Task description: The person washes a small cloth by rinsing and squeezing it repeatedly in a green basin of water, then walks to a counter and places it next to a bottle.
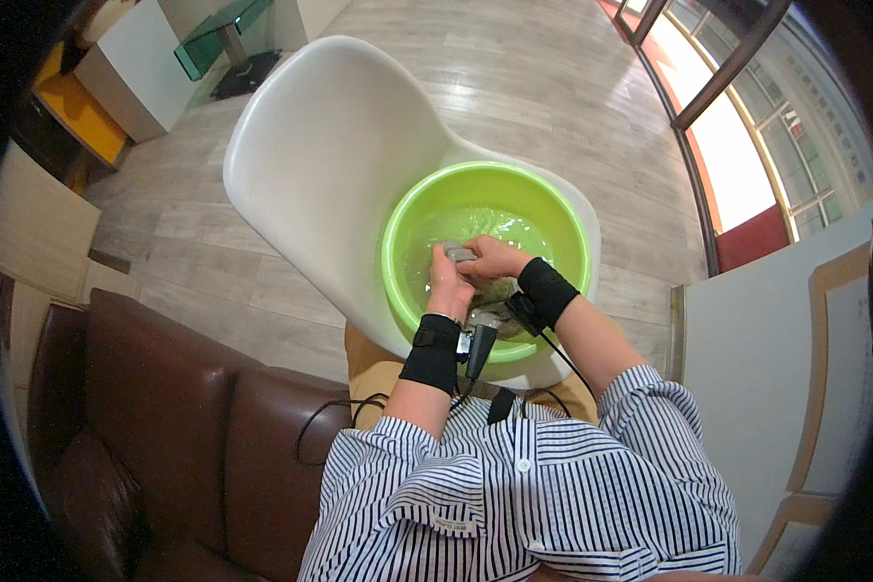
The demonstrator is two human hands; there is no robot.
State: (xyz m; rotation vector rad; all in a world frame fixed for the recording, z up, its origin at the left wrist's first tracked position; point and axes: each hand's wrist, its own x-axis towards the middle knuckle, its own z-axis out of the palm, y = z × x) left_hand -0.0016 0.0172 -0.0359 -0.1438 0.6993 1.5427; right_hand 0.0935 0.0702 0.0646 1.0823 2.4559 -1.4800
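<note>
A lime-green plastic basin [395, 291] holding water stands on the seat of a white moulded chair [335, 131]. Inside it, a wet grey cloth [505, 291] lies partly in the water, and part of it is bunched up between my hands. My left hand [447, 282] grips the cloth from the left side, thumb upward. From the right, my right hand [496, 257] has its fingers closed over the same bunched part. Both hands are together near the middle of the basin, hiding some of the cloth. Each wrist wears a black band with a small cabled device.
Black cables [320, 429] run from the wrist devices towards my lap. A brown leather sofa [167, 378] is on the left. A white panel [749, 349] stands close on the right. Glass doors [735, 109] and a glass-topped stand [225, 36] are farther off.
</note>
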